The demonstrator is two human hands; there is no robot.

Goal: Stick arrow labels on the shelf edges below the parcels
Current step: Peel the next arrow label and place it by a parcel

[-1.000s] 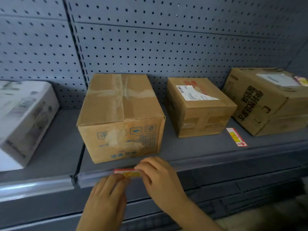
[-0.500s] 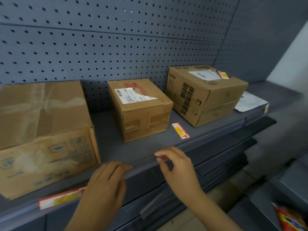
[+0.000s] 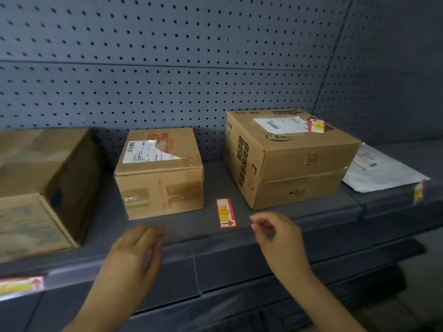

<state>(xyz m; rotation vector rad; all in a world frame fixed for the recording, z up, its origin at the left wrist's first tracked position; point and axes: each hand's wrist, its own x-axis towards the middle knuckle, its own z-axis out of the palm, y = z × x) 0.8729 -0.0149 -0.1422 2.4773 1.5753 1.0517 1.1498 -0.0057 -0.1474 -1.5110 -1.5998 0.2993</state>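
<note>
On grey shelf (image 3: 275,226), front lip: both hands empty now, where a second ago both pressing a label onto the edge under big left carton (image 3: 40,190). That stuck label (image 3: 20,285) now sitting at far left of view on the edge strip, arrow pointing up at the carton; looking finished, though blurred

Moving rightward along the shelf since then. Left hand (image 3: 134,255) hovering over the lip below middle parcel (image 3: 159,172), fingers loosely together, holding nothing. Right hand (image 3: 279,232) reaching in just right of loose arrow label (image 3: 226,213), thumb and forefinger pinched narrow, not yet touching it

Loose arrow label lying flat on the shelf top between middle parcel and right carton (image 3: 287,156), near the front, well apart from the edge strip where it belongs. Likely next pick: needing a fingernail under one end, thin and flat on metal

Also noting: small red-yellow sticker (image 3: 316,125) on top of right carton; white mailer (image 3: 383,171) on the next bay with a yellow tag (image 3: 418,191) at its shelf edge

Judging one label done here, middle parcel and right carton waiting
</note>
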